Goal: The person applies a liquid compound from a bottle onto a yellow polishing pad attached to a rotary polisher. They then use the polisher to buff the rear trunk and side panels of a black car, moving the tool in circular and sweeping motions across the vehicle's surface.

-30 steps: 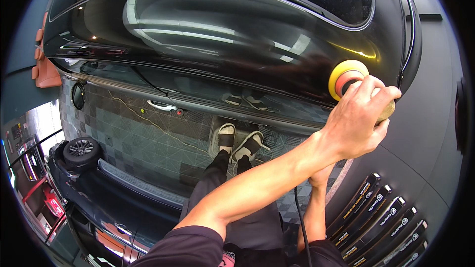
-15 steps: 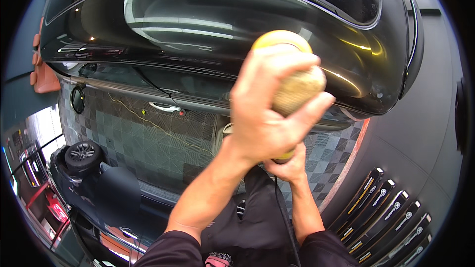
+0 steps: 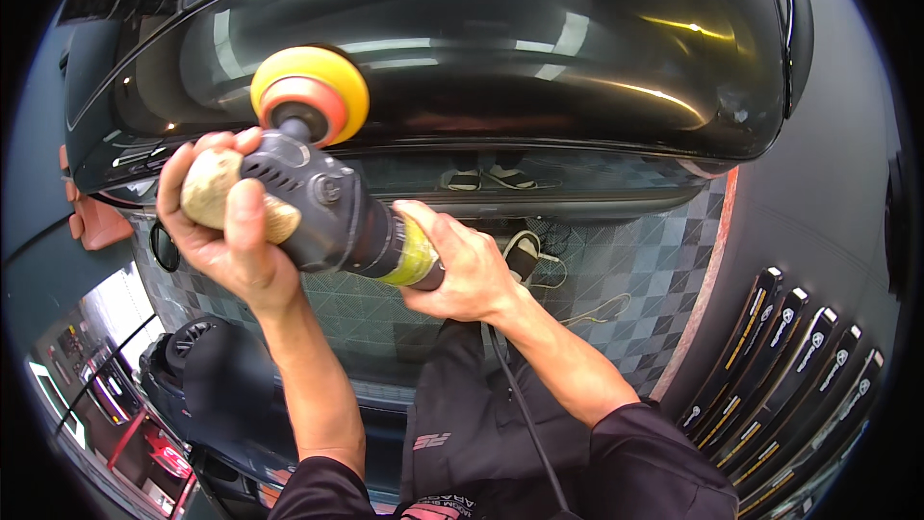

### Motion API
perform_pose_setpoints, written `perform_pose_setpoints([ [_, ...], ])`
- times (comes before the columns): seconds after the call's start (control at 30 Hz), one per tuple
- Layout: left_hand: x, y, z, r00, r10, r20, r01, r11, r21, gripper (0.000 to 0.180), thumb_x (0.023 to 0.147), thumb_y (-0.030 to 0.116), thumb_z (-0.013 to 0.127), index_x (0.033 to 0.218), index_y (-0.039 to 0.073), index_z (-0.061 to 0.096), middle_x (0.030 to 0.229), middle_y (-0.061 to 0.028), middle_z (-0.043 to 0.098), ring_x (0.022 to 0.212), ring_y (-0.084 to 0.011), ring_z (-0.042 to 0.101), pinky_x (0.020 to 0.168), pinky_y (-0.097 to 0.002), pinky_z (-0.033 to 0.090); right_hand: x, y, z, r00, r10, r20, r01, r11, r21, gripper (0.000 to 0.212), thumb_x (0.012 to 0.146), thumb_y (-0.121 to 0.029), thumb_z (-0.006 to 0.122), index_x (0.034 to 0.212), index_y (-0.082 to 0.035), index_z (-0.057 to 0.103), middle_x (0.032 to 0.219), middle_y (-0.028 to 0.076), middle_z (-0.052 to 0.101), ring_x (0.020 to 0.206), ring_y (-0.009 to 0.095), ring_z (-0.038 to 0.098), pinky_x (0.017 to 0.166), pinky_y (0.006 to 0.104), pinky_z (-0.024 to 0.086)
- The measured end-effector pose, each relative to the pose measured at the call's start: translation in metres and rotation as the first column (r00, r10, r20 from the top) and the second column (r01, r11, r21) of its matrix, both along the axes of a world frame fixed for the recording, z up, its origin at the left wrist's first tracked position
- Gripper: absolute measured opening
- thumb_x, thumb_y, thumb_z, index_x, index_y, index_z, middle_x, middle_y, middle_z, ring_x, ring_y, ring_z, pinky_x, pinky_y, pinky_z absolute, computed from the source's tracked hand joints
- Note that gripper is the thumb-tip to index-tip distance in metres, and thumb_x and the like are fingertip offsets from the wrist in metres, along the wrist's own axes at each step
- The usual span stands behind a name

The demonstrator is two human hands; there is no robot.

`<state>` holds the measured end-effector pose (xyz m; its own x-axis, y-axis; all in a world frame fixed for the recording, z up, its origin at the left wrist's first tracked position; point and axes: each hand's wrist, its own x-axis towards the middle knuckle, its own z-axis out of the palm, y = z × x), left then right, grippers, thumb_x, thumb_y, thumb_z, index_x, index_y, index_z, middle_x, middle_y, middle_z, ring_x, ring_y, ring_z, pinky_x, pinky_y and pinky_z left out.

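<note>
I hold a black electric polisher (image 3: 322, 197) with both hands. My left hand (image 3: 255, 255) is wrapped round its head, over a tan, worn-looking cover (image 3: 210, 188). My right hand (image 3: 472, 274) grips the rear handle, just behind a band of yellow-green tape (image 3: 414, 250). The yellow foam pad (image 3: 322, 67) on its orange-red backing plate (image 3: 306, 108) is tilted toward the glossy black car panel (image 3: 481, 106). Its far edge seems to meet the paint, though the exact contact is hidden. From the handle a black cord (image 3: 525, 404) runs down past my trousers.
Below the panel lies a grey checkered tile floor (image 3: 664, 279), with a shoe (image 3: 523, 255) and a thin pale cord (image 3: 602, 313) on it. Another dark car (image 3: 226, 376) stands at lower left. Several long black boards (image 3: 731, 356) line the lower right. An orange-brown seat-like object (image 3: 101, 221) is at far left.
The polisher has swung from right of centre to the left along the panel, both hands staying on it. Its body and pad now show more fully, and my view has shifted slightly.
</note>
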<state>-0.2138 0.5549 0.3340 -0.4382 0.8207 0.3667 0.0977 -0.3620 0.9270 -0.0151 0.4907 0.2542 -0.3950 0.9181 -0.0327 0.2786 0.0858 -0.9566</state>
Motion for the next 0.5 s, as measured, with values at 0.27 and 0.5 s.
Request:
perform_pose_setpoints([
  [0.27,0.043,-0.003,0.005,0.992,-0.031,-0.125,0.034,0.999,0.016,0.055,0.086,0.018,0.076,0.134,0.003,0.052,0.122,-0.0183,0.063,0.107,-0.028,0.069,0.103,-0.0463,0.053,0.028,-0.004,-0.011,0.993,-0.069,-0.093,0.073,0.997,0.033,0.092,0.062,-0.013,0.084,0.148,-0.011,0.048,0.112,0.015,0.07,0.097,0.035,0.072,0.083,0.0425,0.061],
  [0.5,0.138,0.008,0.016,0.881,-0.34,-0.33,0.352,0.936,-0.026,0.066,0.083,0.014,0.085,0.137,0.01,0.048,0.124,-0.0208,0.057,0.105,-0.028,0.068,0.098,-0.0451,0.055,0.08,-0.03,-0.029,0.936,-0.258,-0.24,0.261,0.965,-0.019,0.091,0.063,-0.012,0.088,0.144,-0.007,0.047,0.13,0.017,0.067,0.112,0.036,0.071,0.094,0.0416,0.06],
])
